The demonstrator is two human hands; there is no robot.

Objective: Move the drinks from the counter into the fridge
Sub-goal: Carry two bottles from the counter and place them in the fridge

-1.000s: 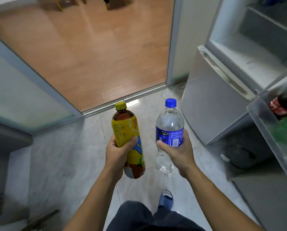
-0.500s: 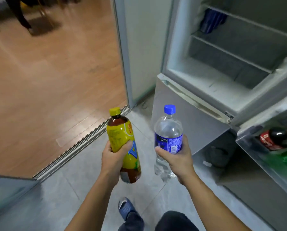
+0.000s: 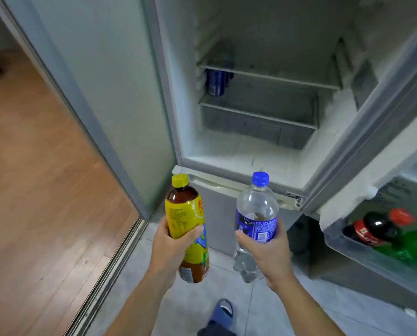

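My left hand point(image 3: 170, 248) grips a brown tea bottle point(image 3: 185, 214) with a yellow label and yellow cap, held upright. My right hand point(image 3: 268, 251) grips a clear water bottle point(image 3: 254, 214) with a blue label and blue cap, also upright. Both bottles are in front of the open fridge point(image 3: 241, 154), just below its upper compartment. Inside, blue cans point(image 3: 216, 82) stand at the back left between two glass shelves. The open door's shelf point(image 3: 348, 243) at the right holds a dark cola bottle point(image 3: 375, 229) and a green bottle point(image 3: 413, 243).
A frosted glass sliding door point(image 3: 110, 93) stands left of the fridge, with its floor track point(image 3: 110, 275) and wooden floor beyond. The fridge's lower door point(image 3: 217, 214) is closed. My blue slipper point(image 3: 223, 310) is on the grey tiles below.
The view has swung right and up, so the fridge interior now fills the frame. Both hands still hold their bottles and have come closer to the fridge opening.
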